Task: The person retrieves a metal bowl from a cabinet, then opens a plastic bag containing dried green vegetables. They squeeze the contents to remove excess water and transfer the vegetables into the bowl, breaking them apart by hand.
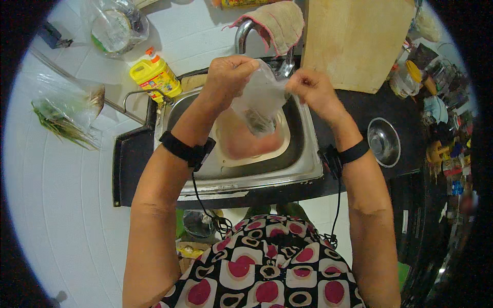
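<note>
My left hand (230,79) pinches the top edge of a clear plastic bag (259,89) between thumb and fingers. My right hand (314,90), slightly blurred, grips the bag's other upper corner. Stretched between both hands, the bag hangs over a stainless steel sink (304,154). Something dark and greenish (260,121) sits in the bag's lower end; what it is cannot be made out. Below it, a pale shallow basin (231,163) rests in the sink, with a blurred reddish area inside.
Behind the sink rises a faucet (241,38) with a beige cloth (283,25) draped over it. A yellow pump bottle (156,79) stands at the back left. To the right are a large wooden board (350,46) and a metal bowl (384,142) on the black counter (348,184).
</note>
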